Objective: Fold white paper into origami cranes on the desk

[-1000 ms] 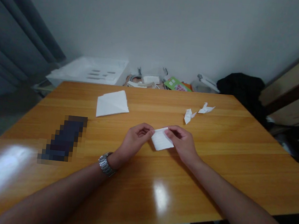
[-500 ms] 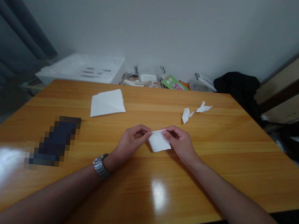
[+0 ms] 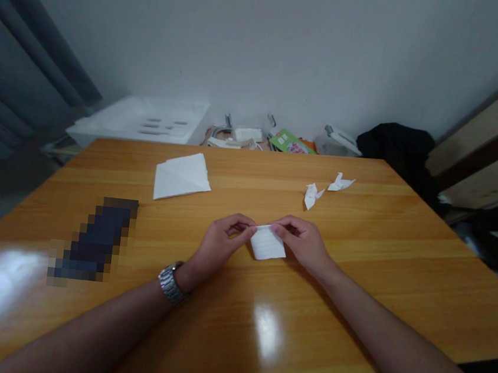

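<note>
- Left hand (image 3: 218,244): fingers curled, thumb and forefinger pinching the left top corner of a small folded white paper piece (image 3: 267,243). A silver metal wristwatch (image 3: 170,283) sits on that wrist.
- Right hand (image 3: 305,243): fingertips pinching the right top corner of the same paper piece; the remaining fingers are bent over it.
- Paper piece: held between both hands near the middle of the glossy orange-brown wooden table (image 3: 356,263), its lower edge at or just above the surface; whether it touches cannot be told.
- Far left of the hands: a flat creased white paper sheet (image 3: 182,176) lying on the table, well apart from them.
- Far right: two small folded white paper figures (image 3: 326,190), close together on the tabletop.
- Left side of the table: a dark oblong object (image 3: 94,240), blurred out, identity not discernible.
- Behind the table: a white plastic tray (image 3: 143,118), a green printed packet (image 3: 291,142) and a black cloth heap (image 3: 395,147) against the wall.
</note>
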Demonstrator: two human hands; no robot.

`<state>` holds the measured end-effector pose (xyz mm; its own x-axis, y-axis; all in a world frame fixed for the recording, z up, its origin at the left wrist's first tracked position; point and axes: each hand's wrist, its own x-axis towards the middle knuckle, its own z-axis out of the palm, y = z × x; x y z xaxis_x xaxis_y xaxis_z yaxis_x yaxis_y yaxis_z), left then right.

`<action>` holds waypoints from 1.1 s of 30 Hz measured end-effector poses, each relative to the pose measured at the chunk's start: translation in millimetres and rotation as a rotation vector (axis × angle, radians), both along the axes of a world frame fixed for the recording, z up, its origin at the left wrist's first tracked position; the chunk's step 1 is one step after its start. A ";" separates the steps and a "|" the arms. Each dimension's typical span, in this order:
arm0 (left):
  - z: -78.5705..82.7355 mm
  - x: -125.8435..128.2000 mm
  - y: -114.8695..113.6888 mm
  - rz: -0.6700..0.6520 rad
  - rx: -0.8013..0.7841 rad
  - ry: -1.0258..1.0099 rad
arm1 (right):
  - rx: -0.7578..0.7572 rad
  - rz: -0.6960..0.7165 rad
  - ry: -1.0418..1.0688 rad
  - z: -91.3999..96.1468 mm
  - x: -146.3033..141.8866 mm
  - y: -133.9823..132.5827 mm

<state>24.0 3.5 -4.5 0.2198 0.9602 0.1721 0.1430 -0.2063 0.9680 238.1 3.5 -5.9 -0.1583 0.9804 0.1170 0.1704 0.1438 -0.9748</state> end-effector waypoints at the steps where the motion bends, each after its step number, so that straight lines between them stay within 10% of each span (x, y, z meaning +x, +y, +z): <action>1: 0.2 0.8 -0.9 0.000 -0.034 -0.040 | 0.005 -0.026 0.009 0.7 -0.7 -0.1; 33: 6.9 2.3 -7.3 0.104 0.120 0.079 | 0.039 0.025 -0.003 1.9 -7.3 -3.4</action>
